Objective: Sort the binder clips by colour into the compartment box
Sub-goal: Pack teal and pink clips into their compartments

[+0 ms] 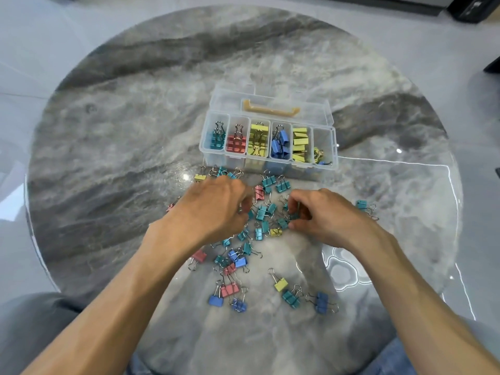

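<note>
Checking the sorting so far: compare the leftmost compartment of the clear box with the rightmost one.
The leftmost compartment of the clear plastic compartment box holds only teal binder clips; the rightmost compartment holds yellow clips and what looks like a blue one. The leftmost's clips stand with wire handles up; the rightmost's lie bunched at its near end. Both are only partly filled.

Round grey marble-patterned table (pixel 121 136); at upper centre, clear compartment box (pixel 267 143), lid open; below it toward frame centre, scattered loose binder clips (pixel 259 212), teal, pink, blue, yellow.
</note>
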Demonstrator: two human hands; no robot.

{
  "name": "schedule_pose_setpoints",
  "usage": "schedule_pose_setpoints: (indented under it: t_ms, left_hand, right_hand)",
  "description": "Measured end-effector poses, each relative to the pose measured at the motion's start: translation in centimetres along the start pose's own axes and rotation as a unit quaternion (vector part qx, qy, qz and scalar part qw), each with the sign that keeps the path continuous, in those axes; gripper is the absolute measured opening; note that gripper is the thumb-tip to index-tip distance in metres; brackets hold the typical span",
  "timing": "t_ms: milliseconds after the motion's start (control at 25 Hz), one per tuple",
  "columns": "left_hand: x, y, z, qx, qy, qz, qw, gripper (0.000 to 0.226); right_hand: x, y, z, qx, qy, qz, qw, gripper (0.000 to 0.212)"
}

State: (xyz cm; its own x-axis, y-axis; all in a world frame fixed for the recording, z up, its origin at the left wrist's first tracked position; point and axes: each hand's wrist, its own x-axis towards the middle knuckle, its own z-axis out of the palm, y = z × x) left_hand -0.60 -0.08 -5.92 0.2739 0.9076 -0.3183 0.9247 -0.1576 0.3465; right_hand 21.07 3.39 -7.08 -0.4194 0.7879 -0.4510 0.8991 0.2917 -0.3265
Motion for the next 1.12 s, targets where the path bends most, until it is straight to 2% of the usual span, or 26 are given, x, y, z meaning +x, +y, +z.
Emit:
schedule_pose_setpoints:
  t_ms: [120, 240, 360, 480, 600, 680, 760, 840, 1120]
  left_hand:
    - [-0.1, -0.1, 0.2, 0.009, 0.003, 0.001, 1.000, 0.012]
    - [0.1, 0.0, -0.2, -0.006, 0.037, 0.003, 0.999, 0.011]
    - [0.2, 0.4, -0.2, -0.034, 0.064, 0.010, 0.997, 0.011]
    - [0.2, 1.1, -0.3, -0.146, 0.075, 0.017, 0.986, 0.018]
    - [0.2, 1.5, -0.9, -0.271, 0.049, 0.048, 0.960, 0.030]
    - [-0.2, 1.4, -1.3, -0.339, 0.045, 0.059, 0.938, 0.027]
    - [-0.7, 1.3, -1.2, -0.346, 0.078, 0.048, 0.934, 0.017]
    - [-1.3, 1.5, -1.1, -0.316, 0.115, 0.027, 0.941, 0.013]
    - [-3.8, 2.5, -3.3, -0.319, 0.217, -0.009, 0.923, 0.024]
  right_hand:
    - [0.7, 0.1, 0.2, -0.017, 0.024, 0.005, 1.000, 0.024]
    - [0.5, 0.3, 0.0, -0.016, 0.050, 0.002, 0.999, 0.027]
    - [0.1, 0.7, -1.1, 0.132, 0.084, -0.016, 0.988, 0.019]
    - [-0.7, 0.3, -1.4, 0.317, 0.084, -0.059, 0.943, 0.019]
    - [-1.4, -0.7, -1.6, 0.487, 0.075, -0.106, 0.863, 0.013]
    - [-1.8, -1.1, -1.7, 0.554, 0.090, -0.113, 0.820, 0.011]
    - [-2.4, -1.6, -1.3, 0.575, 0.113, -0.104, 0.804, 0.012]
    - [-3.1, -2.5, -0.6, 0.566, 0.151, -0.076, 0.807, 0.013]
    - [-5.3, -7.4, -1.3, 0.479, 0.293, -0.056, 0.826, 0.021]
